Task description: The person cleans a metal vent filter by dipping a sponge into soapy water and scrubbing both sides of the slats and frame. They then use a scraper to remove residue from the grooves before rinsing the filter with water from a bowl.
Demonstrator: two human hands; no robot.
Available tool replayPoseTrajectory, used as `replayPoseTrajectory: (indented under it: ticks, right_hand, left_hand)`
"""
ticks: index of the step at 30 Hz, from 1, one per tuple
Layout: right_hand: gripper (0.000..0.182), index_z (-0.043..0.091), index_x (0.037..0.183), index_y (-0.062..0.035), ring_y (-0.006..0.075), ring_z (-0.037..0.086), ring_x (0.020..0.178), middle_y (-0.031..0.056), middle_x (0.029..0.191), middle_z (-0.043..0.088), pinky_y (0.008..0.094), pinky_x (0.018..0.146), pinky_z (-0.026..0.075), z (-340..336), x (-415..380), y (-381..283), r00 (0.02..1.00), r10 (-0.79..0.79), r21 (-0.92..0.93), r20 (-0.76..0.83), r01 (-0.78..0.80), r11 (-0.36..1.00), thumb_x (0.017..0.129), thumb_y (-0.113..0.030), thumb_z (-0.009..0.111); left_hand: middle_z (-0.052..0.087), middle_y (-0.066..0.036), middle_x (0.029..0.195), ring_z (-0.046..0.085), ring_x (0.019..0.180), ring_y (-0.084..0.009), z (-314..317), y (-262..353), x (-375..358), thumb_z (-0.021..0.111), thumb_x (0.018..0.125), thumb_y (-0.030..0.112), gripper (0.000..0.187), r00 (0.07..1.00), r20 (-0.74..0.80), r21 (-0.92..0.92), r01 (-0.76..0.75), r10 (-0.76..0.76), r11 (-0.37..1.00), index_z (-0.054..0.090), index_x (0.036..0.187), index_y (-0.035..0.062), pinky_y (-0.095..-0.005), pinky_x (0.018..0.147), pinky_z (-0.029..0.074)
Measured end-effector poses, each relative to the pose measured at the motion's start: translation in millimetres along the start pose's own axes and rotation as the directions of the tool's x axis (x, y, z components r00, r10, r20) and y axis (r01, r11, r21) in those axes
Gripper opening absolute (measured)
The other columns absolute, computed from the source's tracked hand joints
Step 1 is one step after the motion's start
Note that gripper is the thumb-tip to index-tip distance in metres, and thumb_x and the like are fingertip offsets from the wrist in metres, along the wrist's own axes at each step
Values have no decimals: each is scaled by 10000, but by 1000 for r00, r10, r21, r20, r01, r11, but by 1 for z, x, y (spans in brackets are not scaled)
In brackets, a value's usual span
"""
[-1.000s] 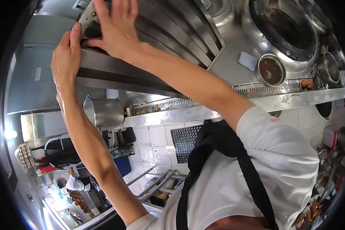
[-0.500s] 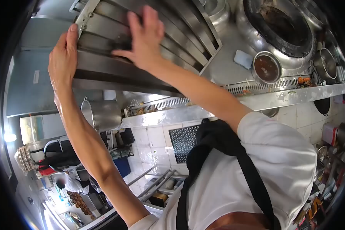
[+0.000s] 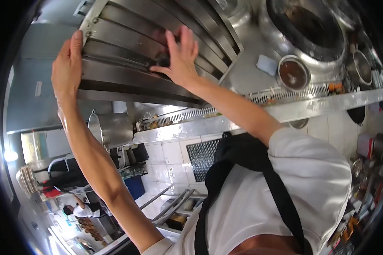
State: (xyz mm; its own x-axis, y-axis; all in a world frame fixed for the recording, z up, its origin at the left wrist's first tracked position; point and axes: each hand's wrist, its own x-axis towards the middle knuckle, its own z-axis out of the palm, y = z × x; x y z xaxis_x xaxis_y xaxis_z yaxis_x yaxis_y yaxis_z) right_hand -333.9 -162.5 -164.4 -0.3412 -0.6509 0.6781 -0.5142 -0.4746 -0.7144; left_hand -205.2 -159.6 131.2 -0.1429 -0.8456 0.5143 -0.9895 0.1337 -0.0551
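Observation:
A large slatted stainless-steel panel (image 3: 127, 40), which looks like a range-hood baffle filter, stands tilted over the steel counter. My left hand (image 3: 68, 63) grips its left edge, thumb on the near side and the other fingers partly hidden behind. Over the slats is my right hand (image 3: 181, 57), fingers spread and slightly blurred, thumb pointing left. A dark spot lies on the panel by that thumb; whether it is a shadow, a reflection or a small object I cannot make out.
To the right are a round wok burner (image 3: 306, 29), a bowl of brown liquid (image 3: 293, 73) and a whitish cloth or sponge (image 3: 267, 64). Food scraps lie along a slotted drain (image 3: 264, 98). A metal pot (image 3: 112, 128) stands at left. Another person (image 3: 81, 210) is at the far lower left.
My right hand has moved right and slightly down across the slats, fingers still spread. My left hand keeps its hold on the edge. The view has shifted slightly.

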Motion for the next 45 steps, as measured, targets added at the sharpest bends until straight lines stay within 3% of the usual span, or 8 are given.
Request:
replayPoseTrajectory:
  ticks: [8,13,19,22,23,28,33,45]
  right_hand:
    - [1138,321,1526,-92,528,42,1494,354,1597,75,673,1141,133,-23,92,-93,995,-90,343,-35,97,934,640,-550,869]
    - [1129,333,1517,-93,543,58,1485,363,1583,111,686,1146,96,11,17,-13,999,-27,-73,16,29,997,631,-531,878]
    - [1176,294,1550,-118,534,74,1486,357,1589,113,679,1144,115,-19,113,-114,984,-143,407,-104,173,897,618,-508,894]
    - [1209,307,1536,-92,473,209,1432,305,1542,224,588,1094,213,13,10,-7,1000,18,-74,-23,-20,997,576,-471,935]
    - [1198,309,1536,-93,472,195,1441,298,1553,211,585,1099,206,-11,-8,8,978,153,-63,138,-146,987,580,-443,942]
    - [1229,222,1557,-112,508,56,1489,328,1589,92,657,1146,126,16,112,-83,976,-192,104,-105,203,974,611,-475,917]
    - [1176,242,1563,-120,519,59,1494,313,1615,36,683,1143,102,7,56,-42,996,-88,60,8,87,994,653,-475,897]
    - [976,357,1525,-238,497,159,1485,289,1613,152,686,1127,179,7,79,-46,975,-223,85,16,221,972,718,-528,824]
  left_hand:
    - [700,-200,1091,600,1113,-446,5,-2,9,316,957,764,742,996,62,42,65,-67,997,678,1168,151,-476,950,466]
    - [703,-196,1061,602,1091,-454,1,-9,-1,320,953,768,741,997,27,91,63,-66,994,680,1124,143,-486,937,472]
    - [700,-203,1098,591,1120,-463,5,-6,13,316,958,761,734,995,67,89,66,-72,994,684,1149,155,-503,950,467]
    - [699,-203,1114,586,1137,-463,5,-6,5,319,963,750,720,997,37,74,66,-69,995,680,1182,167,-505,961,464]
    - [699,-203,1114,586,1137,-463,3,-6,7,319,963,750,720,997,21,79,67,-69,995,680,1182,167,-505,961,464]
    - [698,-187,1153,585,1166,-448,8,-2,12,308,959,759,720,999,-6,154,47,-47,987,673,1230,200,-500,975,464]
    - [700,-171,1165,598,1176,-418,3,8,7,288,935,799,753,994,38,116,101,-106,988,657,1273,236,-486,979,468]
    - [699,-208,1136,591,1171,-444,9,3,11,314,947,778,728,991,26,104,124,-128,987,660,1272,226,-481,981,455]
